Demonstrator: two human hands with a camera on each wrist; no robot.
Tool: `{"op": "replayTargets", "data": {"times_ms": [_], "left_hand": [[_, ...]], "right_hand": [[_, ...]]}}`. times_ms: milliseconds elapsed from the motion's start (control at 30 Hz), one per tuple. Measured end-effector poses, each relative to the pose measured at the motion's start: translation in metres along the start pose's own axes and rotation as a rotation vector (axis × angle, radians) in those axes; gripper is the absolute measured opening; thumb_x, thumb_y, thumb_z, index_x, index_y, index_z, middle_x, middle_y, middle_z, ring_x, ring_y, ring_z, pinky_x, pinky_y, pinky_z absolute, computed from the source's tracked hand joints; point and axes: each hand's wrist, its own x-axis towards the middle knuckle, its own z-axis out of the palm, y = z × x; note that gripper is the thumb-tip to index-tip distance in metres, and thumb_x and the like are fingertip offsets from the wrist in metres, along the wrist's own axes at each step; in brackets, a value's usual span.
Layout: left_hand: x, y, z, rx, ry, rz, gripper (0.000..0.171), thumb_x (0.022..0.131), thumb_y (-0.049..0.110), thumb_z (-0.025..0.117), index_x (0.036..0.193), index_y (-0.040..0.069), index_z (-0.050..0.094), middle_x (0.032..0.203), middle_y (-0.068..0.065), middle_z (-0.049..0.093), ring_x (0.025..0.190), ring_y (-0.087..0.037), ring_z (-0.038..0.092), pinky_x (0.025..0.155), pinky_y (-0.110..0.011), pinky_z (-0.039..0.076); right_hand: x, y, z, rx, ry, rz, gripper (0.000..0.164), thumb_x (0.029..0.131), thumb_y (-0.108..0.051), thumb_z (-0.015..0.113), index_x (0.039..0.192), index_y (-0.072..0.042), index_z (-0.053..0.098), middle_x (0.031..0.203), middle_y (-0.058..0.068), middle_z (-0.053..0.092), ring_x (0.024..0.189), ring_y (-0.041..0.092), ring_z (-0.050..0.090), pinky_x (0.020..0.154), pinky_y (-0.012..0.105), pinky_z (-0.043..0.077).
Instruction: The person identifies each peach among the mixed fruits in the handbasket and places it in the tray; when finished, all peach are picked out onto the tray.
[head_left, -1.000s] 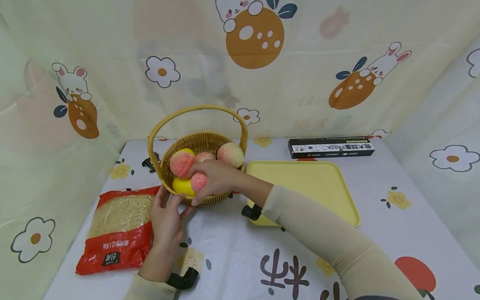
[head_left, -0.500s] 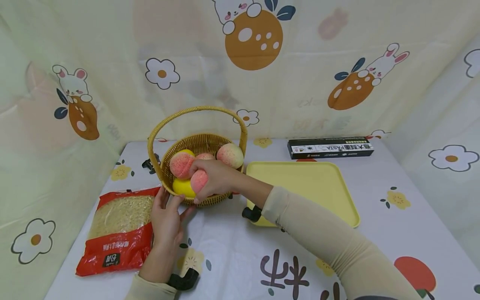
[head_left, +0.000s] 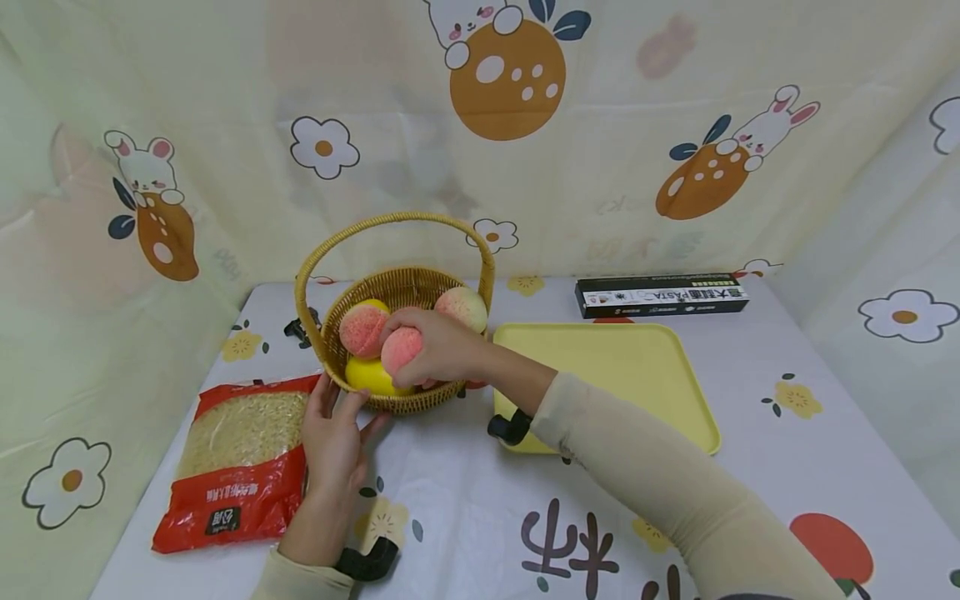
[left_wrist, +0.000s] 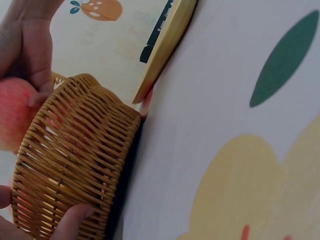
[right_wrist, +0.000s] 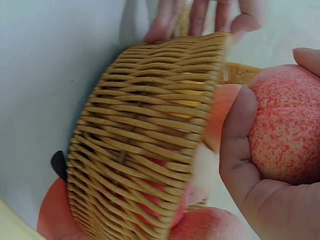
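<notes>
My right hand [head_left: 450, 348] holds a pink peach [head_left: 401, 348] between thumb and fingers, just over the near side of a wicker basket [head_left: 411, 405]. In the right wrist view this peach [right_wrist: 287, 130] shows beside the basket's rim. My left hand [head_left: 332, 442] grips the basket's near left side, its thumb [left_wrist: 75, 222] against the woven wall. Inside the basket lie another pink peach [head_left: 363, 330], a paler peach [head_left: 462, 308] at the right and a smooth yellow fruit [head_left: 367, 377], partly hidden. The tall handle [head_left: 401, 217] arches up behind them.
A red bag of pasta [head_left: 240, 467] lies left of the basket, next to my left forearm. To the right is a yellow tray [head_left: 615, 375], partly under my right sleeve. A black pasta box [head_left: 662, 296] lies behind the tray, near the back cloth.
My right hand has lifted slightly and shifted right with the pink peach, uncovering more of the yellow fruit. My left hand stays on the basket.
</notes>
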Motion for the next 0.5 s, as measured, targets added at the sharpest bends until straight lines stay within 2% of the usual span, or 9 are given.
{"op": "replayTargets", "data": {"times_ms": [133,267,333,500], "left_hand": [[0.000,-0.001,0.001,-0.002,0.005,0.003,0.084,0.099,0.017,0.069,0.168,0.037,0.027,0.175,0.008,0.026,0.144,-0.024,0.049,0.094,-0.041,0.065],[0.000,0.000,0.003,0.002,0.021,0.005,0.084,0.098,0.017,0.070,0.167,0.038,0.028,0.175,0.008,0.027,0.143,-0.024,0.050,0.093,-0.040,0.065],[-0.001,0.000,0.003,0.002,0.024,0.001,0.084,0.098,0.016,0.070,0.167,0.038,0.028,0.175,0.008,0.027,0.145,-0.024,0.048,0.093,-0.041,0.065],[-0.001,0.000,0.002,-0.006,0.024,0.000,0.083,0.098,0.016,0.069,0.167,0.039,0.028,0.175,0.008,0.026,0.146,-0.025,0.046,0.094,-0.041,0.065]], "right_hand": [[-0.012,-0.011,-0.012,0.037,0.042,-0.039,0.043,0.076,-0.015,0.083,0.115,-0.024,0.066,0.115,0.004,0.068,0.086,0.022,0.068,0.068,0.032,0.065],[-0.030,-0.019,-0.033,0.085,0.092,-0.100,0.045,0.077,-0.015,0.083,0.118,-0.023,0.066,0.119,0.003,0.067,0.098,0.027,0.067,0.076,0.035,0.064],[-0.040,-0.019,-0.046,0.123,0.109,-0.112,0.047,0.077,-0.014,0.083,0.121,-0.020,0.065,0.120,0.006,0.066,0.098,0.029,0.067,0.076,0.037,0.064],[-0.072,-0.010,-0.080,0.135,0.200,-0.091,0.050,0.077,-0.010,0.083,0.123,-0.014,0.064,0.117,0.011,0.064,0.092,0.030,0.066,0.071,0.036,0.062]]}}
